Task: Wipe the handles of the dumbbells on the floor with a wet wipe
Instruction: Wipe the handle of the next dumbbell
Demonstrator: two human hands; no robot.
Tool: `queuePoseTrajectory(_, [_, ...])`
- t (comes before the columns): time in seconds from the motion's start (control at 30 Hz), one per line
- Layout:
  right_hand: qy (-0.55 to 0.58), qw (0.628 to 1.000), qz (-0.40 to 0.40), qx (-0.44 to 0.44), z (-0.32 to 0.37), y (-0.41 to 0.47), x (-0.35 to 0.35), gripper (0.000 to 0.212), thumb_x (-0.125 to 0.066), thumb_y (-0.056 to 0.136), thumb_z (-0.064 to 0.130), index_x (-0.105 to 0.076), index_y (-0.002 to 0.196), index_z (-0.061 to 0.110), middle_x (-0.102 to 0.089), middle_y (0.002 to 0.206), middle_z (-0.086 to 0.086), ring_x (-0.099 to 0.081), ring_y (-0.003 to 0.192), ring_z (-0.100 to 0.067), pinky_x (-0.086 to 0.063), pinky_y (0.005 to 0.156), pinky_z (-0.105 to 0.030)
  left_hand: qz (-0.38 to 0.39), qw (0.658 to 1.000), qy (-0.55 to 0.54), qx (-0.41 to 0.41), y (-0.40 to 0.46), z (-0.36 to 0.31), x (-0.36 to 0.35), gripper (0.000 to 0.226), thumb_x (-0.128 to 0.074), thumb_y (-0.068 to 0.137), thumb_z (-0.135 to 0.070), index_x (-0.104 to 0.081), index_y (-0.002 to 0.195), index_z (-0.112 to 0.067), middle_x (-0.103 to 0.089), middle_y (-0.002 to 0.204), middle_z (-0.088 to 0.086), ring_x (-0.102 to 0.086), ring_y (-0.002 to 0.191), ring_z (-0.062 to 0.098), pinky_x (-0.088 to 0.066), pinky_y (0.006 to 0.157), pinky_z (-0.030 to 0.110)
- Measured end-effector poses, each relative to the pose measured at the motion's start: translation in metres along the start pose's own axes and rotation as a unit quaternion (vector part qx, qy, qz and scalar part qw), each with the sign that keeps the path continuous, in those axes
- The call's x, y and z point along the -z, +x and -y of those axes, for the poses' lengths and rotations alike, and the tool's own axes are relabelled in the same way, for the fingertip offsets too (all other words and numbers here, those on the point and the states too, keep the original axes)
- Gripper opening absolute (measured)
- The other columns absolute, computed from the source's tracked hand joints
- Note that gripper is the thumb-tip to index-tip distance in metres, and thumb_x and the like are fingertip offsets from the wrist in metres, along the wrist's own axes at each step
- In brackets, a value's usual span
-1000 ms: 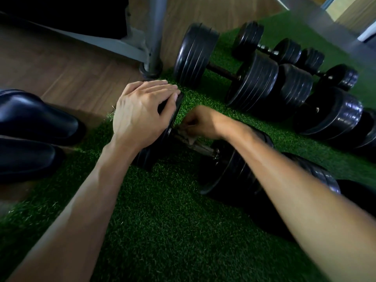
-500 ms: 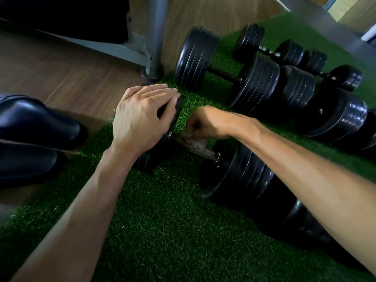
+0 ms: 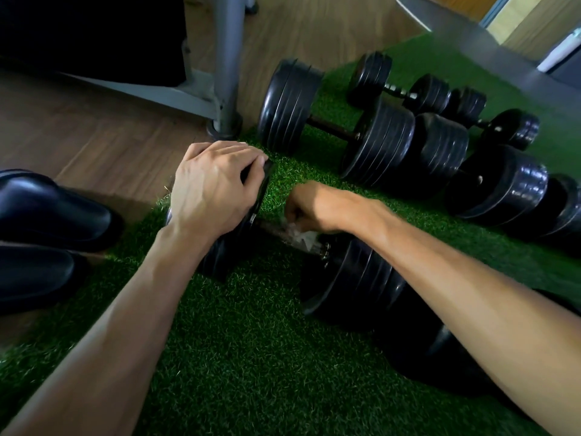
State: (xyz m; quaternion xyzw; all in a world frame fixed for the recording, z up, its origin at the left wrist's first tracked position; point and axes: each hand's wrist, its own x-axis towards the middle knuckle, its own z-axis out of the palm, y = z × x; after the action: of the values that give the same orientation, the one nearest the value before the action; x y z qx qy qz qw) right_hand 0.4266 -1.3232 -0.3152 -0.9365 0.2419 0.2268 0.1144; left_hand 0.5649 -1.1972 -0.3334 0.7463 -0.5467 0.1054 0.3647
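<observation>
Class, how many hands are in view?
2. The left hand grips the nearest dumbbell's end plate; the right hand holds a wet wipe round its handle. None appears hidden.

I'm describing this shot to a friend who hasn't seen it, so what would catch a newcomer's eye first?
First, the two bare arms reaching in from the bottom: the left hand grips the near dumbbell's left plate, while the right hand holds a wet wipe on its handle. Next, the row of black dumbbells on the green turf, upper right. At left, dark shoes rest by the wood floor.
</observation>
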Motion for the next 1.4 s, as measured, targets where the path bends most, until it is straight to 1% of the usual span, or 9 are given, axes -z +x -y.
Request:
queuePoseTrajectory(0.27, [0.011, 0.998, -0.006, -0.06, 0.005, 0.014, 0.015, 0.027, -0.061, 0.096, 0.01, -0.069, 0.122, 0.007, -0.073, 0.115, -0.009, -0.069, 0.103, -0.024, -0.054, 0.083, -0.028, 0.085, 0.993, 0.066, 0.054, 0.044, -0.008, -0.014, 0.035, -0.047, 0.101, -0.037, -0.076, 0.094, -0.02, -0.075, 0.091, 0.007, -0.065, 0.091, 0.031, -0.037, 0.098, 0.036])
queuePoseTrajectory(0.4, [0.042, 0.996, -0.008, -0.08, -0.004, 0.018, 0.017, 0.023, -0.06, 0.094, 0.008, -0.071, 0.115, 0.007, -0.074, 0.108, -0.011, -0.07, 0.1, -0.025, -0.054, 0.082, -0.028, 0.066, 0.996, 0.04, 0.037, 0.066, -0.01, -0.018, 0.039, -0.046, 0.103, -0.035, -0.068, 0.08, -0.012, -0.071, 0.082, 0.009, -0.064, 0.08, 0.038, -0.04, 0.075, 0.038])
queuePoseTrajectory(0.57, [0.027, 0.992, -0.05, -0.113, -0.029, 0.022, 0.019, 0.003, -0.067, 0.091, 0.015, -0.066, 0.09, 0.017, -0.064, 0.079, 0.0, -0.062, 0.068, -0.021, -0.048, 0.057, -0.028, 0.044, 0.996, 0.032, -0.071, 0.016, 0.001, -0.024, 0.037, -0.043, 0.103, -0.036, -0.068, 0.127, -0.024, -0.064, 0.135, -0.006, -0.053, 0.133, 0.015, -0.034, 0.113, 0.043])
queuePoseTrajectory(0.77, [0.108, 0.987, -0.079, -0.088, -0.029, 0.039, 0.017, 0.016, -0.058, 0.083, 0.019, -0.057, 0.068, 0.015, -0.065, 0.07, -0.009, -0.062, 0.062, -0.029, -0.046, 0.055, -0.035, 0.04, 0.997, 0.033, -0.052, 0.042, -0.001, -0.045, 0.039, -0.039, 0.104, -0.036, -0.068, 0.128, -0.025, -0.064, 0.134, -0.01, -0.052, 0.133, 0.011, -0.034, 0.115, 0.038])
queuePoseTrajectory(0.93, [-0.069, 0.987, 0.083, -0.118, -0.044, 0.037, 0.044, 0.02, -0.064, 0.093, 0.011, -0.069, 0.113, 0.007, -0.071, 0.107, -0.007, -0.068, 0.096, -0.024, -0.043, 0.067, -0.023, 0.075, 0.995, 0.044, -0.039, 0.073, -0.001, -0.06, 0.036, -0.042, 0.102, -0.034, -0.075, 0.109, -0.022, -0.073, 0.116, -0.006, -0.063, 0.118, 0.018, -0.038, 0.107, 0.038])
queuePoseTrajectory(1.07, [-0.015, 0.995, 0.012, -0.102, -0.047, 0.045, 0.052, 0.024, -0.066, 0.094, 0.018, -0.072, 0.116, 0.012, -0.073, 0.111, -0.006, -0.07, 0.1, -0.025, -0.054, 0.081, -0.029, 0.057, 0.997, -0.025, -0.035, 0.092, -0.003, -0.063, 0.032, -0.045, 0.104, -0.03, -0.067, 0.085, -0.016, -0.073, 0.087, 0.001, -0.067, 0.084, 0.031, -0.046, 0.082, 0.039])
queuePoseTrajectory(1.17, [0.05, 0.993, -0.072, -0.076, -0.05, 0.054, 0.041, 0.009, -0.068, 0.083, 0.03, -0.072, 0.083, 0.022, -0.072, 0.086, -0.001, -0.069, 0.081, -0.024, -0.059, 0.078, -0.039, 0.012, 0.999, -0.007, -0.053, 0.074, 0.007, -0.064, 0.034, -0.043, 0.103, -0.035, -0.074, 0.112, -0.024, -0.073, 0.118, -0.007, -0.063, 0.119, 0.019, -0.042, 0.105, 0.047])
queuePoseTrajectory(1.27, [0.01, 0.996, -0.036, -0.075, -0.069, 0.05, 0.041, 0.028, -0.072, 0.082, 0.024, -0.054, 0.061, 0.025, -0.06, 0.066, 0.008, -0.063, 0.067, -0.021, -0.059, 0.068, -0.038, 0.017, 0.999, 0.008, -0.046, 0.07, 0.012, -0.068, 0.037, -0.039, 0.104, -0.04, -0.069, 0.125, -0.032, -0.064, 0.133, -0.015, -0.049, 0.135, 0.008, -0.032, 0.115, 0.042])
queuePoseTrajectory(1.4, [-0.081, 0.984, 0.084, -0.136, -0.071, 0.037, 0.052, 0.011, -0.062, 0.092, 0.015, -0.064, 0.09, 0.025, -0.068, 0.092, -0.001, -0.064, 0.084, -0.022, -0.058, 0.083, -0.035, 0.008, 0.999, 0.011, -0.041, 0.076, 0.012, -0.073, 0.036, -0.04, 0.105, -0.04, -0.07, 0.122, -0.032, -0.066, 0.129, -0.017, -0.051, 0.133, 0.007, -0.032, 0.115, 0.039])
